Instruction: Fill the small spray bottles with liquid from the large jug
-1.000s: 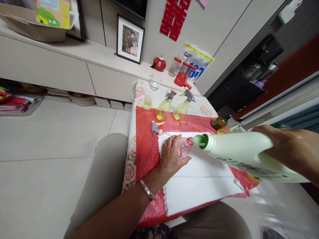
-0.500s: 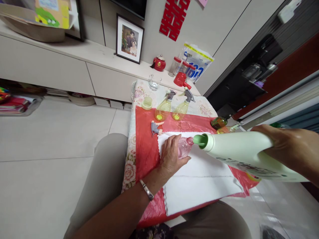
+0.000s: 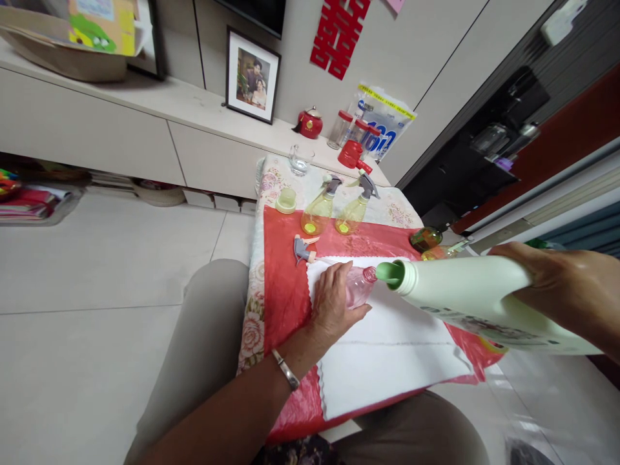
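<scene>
My left hand point(image 3: 334, 302) is wrapped round a clear pink bottle point(image 3: 357, 288) that stands on the white cloth point(image 3: 387, 361). At the right, my right hand point(image 3: 557, 278) grips the handle of a large pale green jug point(image 3: 460, 284), tilted nearly flat. The jug's green spout meets the pink bottle's mouth; whether liquid flows cannot be made out. A grey and pink spray head point(image 3: 303, 250) lies left of the bottle. Behind it, two yellow spray bottles point(image 3: 317, 213) stand upright, with a pale green cap point(image 3: 285, 201) to their left.
A glass cup point(image 3: 301, 160) sits at the table's back edge. Green and amber bottles point(image 3: 425, 239) are at the right edge, near the jug. Beyond the table, a shelf point(image 3: 194, 106) holds a framed photo, a red pot and jars. My knees flank the table's near side.
</scene>
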`<state>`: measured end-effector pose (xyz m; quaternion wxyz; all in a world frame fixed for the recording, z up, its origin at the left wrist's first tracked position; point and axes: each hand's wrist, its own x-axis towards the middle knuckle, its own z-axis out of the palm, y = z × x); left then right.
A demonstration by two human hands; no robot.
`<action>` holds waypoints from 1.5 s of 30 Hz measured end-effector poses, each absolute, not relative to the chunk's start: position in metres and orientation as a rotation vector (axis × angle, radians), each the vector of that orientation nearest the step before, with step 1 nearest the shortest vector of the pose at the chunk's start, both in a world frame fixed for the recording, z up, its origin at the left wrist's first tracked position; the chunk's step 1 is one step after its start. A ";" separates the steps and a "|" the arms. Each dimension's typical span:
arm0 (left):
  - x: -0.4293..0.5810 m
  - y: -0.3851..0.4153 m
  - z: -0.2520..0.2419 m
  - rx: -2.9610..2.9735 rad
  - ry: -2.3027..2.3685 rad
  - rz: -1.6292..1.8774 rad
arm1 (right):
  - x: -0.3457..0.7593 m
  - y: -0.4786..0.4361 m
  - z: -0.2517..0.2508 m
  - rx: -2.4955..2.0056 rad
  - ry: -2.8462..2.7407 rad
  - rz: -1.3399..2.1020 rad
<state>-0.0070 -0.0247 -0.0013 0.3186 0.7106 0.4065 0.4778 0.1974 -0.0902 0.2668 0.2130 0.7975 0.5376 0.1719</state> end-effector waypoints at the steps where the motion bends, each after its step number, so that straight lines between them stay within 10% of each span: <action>1: -0.007 -0.025 -0.001 1.868 1.070 1.257 | 0.198 -0.090 0.267 2.216 1.487 0.469; 45: -0.008 -0.025 -0.001 1.847 1.059 1.253 | 0.199 -0.091 0.269 2.206 1.490 0.479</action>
